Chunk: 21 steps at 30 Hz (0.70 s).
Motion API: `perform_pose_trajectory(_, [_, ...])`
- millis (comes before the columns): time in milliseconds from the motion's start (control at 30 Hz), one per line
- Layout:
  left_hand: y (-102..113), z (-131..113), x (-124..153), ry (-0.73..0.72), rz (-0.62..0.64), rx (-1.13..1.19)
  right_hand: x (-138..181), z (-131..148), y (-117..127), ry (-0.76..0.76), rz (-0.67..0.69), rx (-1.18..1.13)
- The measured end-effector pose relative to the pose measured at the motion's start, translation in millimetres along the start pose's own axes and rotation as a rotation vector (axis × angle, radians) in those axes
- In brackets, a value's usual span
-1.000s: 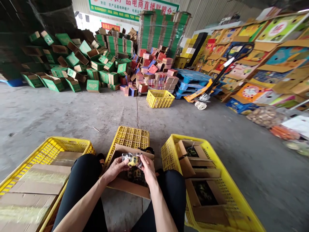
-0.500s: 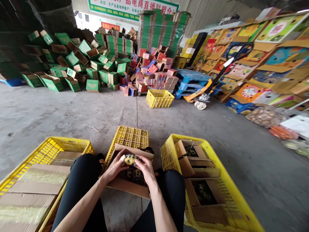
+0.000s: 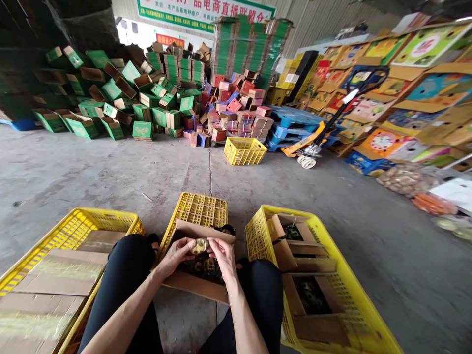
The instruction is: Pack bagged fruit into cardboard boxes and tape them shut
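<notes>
Between my two hands is a small, rounded yellow thing with dark spots (image 3: 199,246), shiny as if wrapped in clear film; its exact kind I cannot make out. My left hand (image 3: 180,253) pinches its left end, and my right hand (image 3: 220,250) pinches the right end. Both are over an open cardboard box (image 3: 199,287) between my knees. Inside the box lie several similar dark-and-yellow pieces (image 3: 204,267), partly hidden by my hands. That box rests against an upturned yellow crate (image 3: 202,206). A black looped object (image 3: 227,229) shows behind the box's far flap.
At left, a yellow crate (image 3: 110,216) holds taped cardboard boxes (image 3: 61,273). Another yellow crate (image 3: 354,305) at right holds open boxes with dark contents. Farther off are a small yellow crate (image 3: 245,152), a pallet jack (image 3: 308,147) and heaped green cartons (image 3: 142,130).
The spotted thing has turned between my fingers and looks shinier and paler now. My fingers have shifted to its ends; the crates and boxes stay put.
</notes>
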<state>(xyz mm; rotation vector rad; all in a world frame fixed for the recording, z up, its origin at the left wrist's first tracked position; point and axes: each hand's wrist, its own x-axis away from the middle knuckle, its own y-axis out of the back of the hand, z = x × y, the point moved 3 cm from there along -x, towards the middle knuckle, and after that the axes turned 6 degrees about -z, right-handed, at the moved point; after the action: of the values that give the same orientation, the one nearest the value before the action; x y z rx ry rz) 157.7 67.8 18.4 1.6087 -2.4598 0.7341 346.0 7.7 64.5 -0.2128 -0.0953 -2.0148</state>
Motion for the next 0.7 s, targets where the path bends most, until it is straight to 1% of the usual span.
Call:
perform_pose_trajectory(100, [-4,0,4,0.054,0.051,-0.052,-1,-4,2,-0.035,-0.056,-0.021])
perform_pose_trajectory(167, [-8,-3,8,0.069,0.102,-0.065,-2,-6,1,-0.058,-0.047,-0.081])
perform_pose_trajectory(233, [-9,-4,10,0.07,0.121,-0.065,-2,-8,-1,-0.078,-0.023,-0.141])
perform_pose_trajectory(300, [-5,-3,7,0.073,0.074,-0.065,-2,-9,-3,-0.083,-0.002,-0.168])
perform_pose_trajectory(367, [5,4,1,0.11,-0.058,-0.075,-4,-12,-1,-0.064,0.004,-0.129])
perform_pose_trajectory(433, [18,13,-5,0.158,-0.234,-0.088,-6,-15,1,-0.009,0.008,0.015])
perform_pose_trajectory(500, [30,22,-10,0.182,-0.36,-0.092,-7,-19,3,0.084,0.034,0.276])
perform_pose_trajectory(567, [36,28,-14,0.181,-0.404,-0.089,-5,-23,1,0.184,0.12,0.659])
perform_pose_trajectory(633, [39,34,-17,0.192,-0.421,-0.09,-1,-28,-2,0.234,0.238,0.995])
perform_pose_trajectory(700, [39,38,-17,0.213,-0.433,-0.088,3,-31,-6,0.237,0.341,1.171])
